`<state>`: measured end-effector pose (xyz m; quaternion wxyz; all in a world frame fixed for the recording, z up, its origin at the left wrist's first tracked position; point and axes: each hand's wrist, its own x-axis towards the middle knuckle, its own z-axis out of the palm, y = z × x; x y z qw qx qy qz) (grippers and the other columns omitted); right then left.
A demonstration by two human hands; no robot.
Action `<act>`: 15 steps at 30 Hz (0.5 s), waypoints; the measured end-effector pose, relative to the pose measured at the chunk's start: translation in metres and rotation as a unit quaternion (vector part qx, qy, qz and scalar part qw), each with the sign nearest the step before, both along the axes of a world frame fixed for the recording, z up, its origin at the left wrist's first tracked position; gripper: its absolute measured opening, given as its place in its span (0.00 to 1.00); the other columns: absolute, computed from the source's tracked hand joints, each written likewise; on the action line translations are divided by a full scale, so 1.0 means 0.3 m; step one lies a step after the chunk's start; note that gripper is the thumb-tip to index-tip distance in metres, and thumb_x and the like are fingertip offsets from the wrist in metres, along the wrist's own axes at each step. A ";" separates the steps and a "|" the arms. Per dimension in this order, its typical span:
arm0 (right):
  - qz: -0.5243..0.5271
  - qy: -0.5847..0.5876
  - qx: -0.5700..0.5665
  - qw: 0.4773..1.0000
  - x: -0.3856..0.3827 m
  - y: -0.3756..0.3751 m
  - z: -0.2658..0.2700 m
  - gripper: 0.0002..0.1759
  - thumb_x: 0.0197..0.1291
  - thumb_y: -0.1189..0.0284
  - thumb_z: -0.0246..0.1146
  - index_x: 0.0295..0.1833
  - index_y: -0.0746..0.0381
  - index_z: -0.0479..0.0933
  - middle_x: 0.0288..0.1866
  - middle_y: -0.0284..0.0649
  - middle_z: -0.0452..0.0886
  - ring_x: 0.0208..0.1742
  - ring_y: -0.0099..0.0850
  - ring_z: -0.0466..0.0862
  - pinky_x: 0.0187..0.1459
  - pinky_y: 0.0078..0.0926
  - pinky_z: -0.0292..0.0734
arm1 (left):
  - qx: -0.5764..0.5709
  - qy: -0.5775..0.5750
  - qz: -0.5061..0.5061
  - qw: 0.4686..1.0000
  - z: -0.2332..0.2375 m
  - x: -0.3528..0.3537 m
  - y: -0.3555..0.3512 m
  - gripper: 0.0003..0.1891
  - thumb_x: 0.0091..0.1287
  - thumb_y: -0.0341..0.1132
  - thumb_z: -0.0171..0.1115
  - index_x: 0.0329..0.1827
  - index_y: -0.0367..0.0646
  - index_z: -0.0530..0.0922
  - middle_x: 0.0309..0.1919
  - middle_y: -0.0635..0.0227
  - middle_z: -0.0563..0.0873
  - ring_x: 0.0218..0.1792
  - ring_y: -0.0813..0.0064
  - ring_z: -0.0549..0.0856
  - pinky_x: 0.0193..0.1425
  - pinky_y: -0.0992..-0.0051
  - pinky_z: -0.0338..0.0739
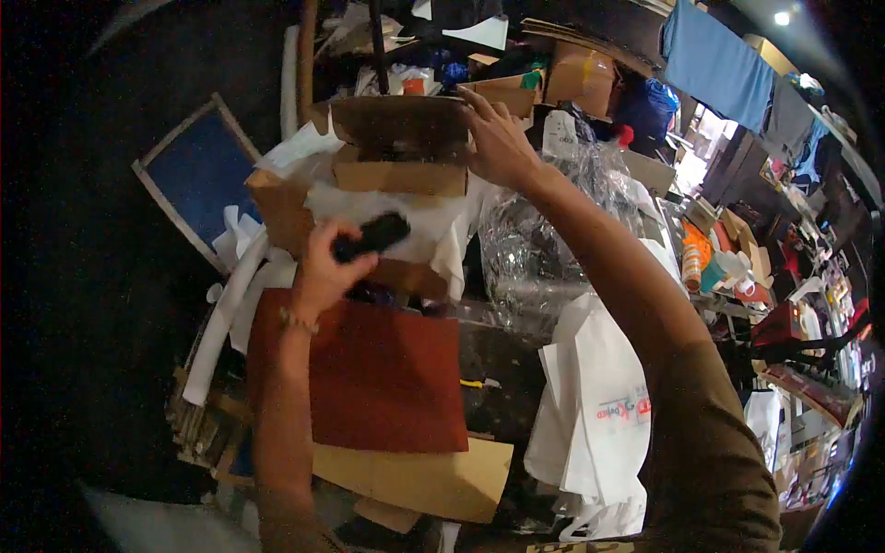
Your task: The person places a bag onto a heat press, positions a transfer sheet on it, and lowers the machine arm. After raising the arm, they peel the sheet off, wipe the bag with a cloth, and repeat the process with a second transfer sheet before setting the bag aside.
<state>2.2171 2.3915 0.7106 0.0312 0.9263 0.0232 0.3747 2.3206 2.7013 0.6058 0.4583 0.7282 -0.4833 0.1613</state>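
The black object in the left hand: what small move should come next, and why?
Probably lower the black object gently onto the white paper in the cardboard box. The left hand has it over that paper, and the right hand is at the edge of the raised flap, which leaves the way in open.

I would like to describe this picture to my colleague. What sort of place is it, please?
Probably a cluttered workshop or packing room: an open cardboard box with paper inside, white printed bags beside a red sheet, and a framed blue panel.
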 end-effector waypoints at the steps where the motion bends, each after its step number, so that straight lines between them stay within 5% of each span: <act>1: 0.016 -0.007 0.015 1.000 0.046 -0.029 0.002 0.35 0.61 0.63 0.67 0.73 0.61 0.68 0.81 0.49 0.61 0.73 0.58 0.68 0.71 0.56 0.67 | -0.024 0.020 -0.012 0.999 0.038 0.080 -0.074 0.20 0.53 0.36 0.81 0.43 0.40 0.79 0.44 0.60 0.84 0.49 0.60 0.84 0.54 0.64 0.77; 6: 0.061 0.015 0.071 0.996 0.048 0.000 0.046 0.38 0.57 0.71 0.68 0.74 0.60 0.66 0.81 0.53 0.60 0.71 0.61 0.71 0.72 0.53 0.67 | -0.057 -0.028 0.029 0.998 0.147 0.382 -0.383 0.22 0.55 0.40 0.81 0.46 0.40 0.81 0.41 0.56 0.88 0.46 0.59 0.86 0.54 0.65 0.79; 8: 0.104 -0.066 0.030 0.992 0.075 -0.028 0.005 0.36 0.57 0.70 0.68 0.73 0.60 0.69 0.78 0.53 0.64 0.59 0.59 0.78 0.63 0.51 0.76 | -0.029 0.008 0.018 0.999 0.131 0.433 -0.453 0.22 0.55 0.40 0.81 0.46 0.40 0.81 0.43 0.55 0.88 0.48 0.58 0.86 0.56 0.64 0.78; 10: 0.077 -0.059 0.043 0.994 0.080 -0.041 -0.023 0.37 0.54 0.72 0.69 0.72 0.60 0.69 0.77 0.53 0.66 0.61 0.58 0.78 0.64 0.50 0.76 | 0.008 0.045 0.005 0.999 0.100 0.443 -0.489 0.22 0.56 0.41 0.81 0.47 0.40 0.81 0.45 0.55 0.88 0.51 0.57 0.86 0.57 0.63 0.78; 14: 0.046 -0.032 0.032 0.998 0.011 -0.001 -0.092 0.40 0.51 0.72 0.70 0.73 0.58 0.70 0.78 0.51 0.66 0.64 0.53 0.78 0.65 0.48 0.76 | -0.165 -0.010 0.004 0.986 -0.022 0.415 -0.450 0.18 0.62 0.40 0.77 0.49 0.40 0.83 0.53 0.56 0.87 0.55 0.55 0.85 0.62 0.60 0.77; 15: 0.034 0.047 0.021 0.998 -0.049 0.052 -0.084 0.39 0.52 0.74 0.69 0.73 0.60 0.70 0.80 0.49 0.63 0.68 0.53 0.75 0.67 0.49 0.74 | -0.140 -0.058 0.071 0.986 -0.025 0.360 -0.396 0.17 0.62 0.40 0.77 0.48 0.40 0.84 0.52 0.57 0.87 0.54 0.56 0.85 0.62 0.60 0.77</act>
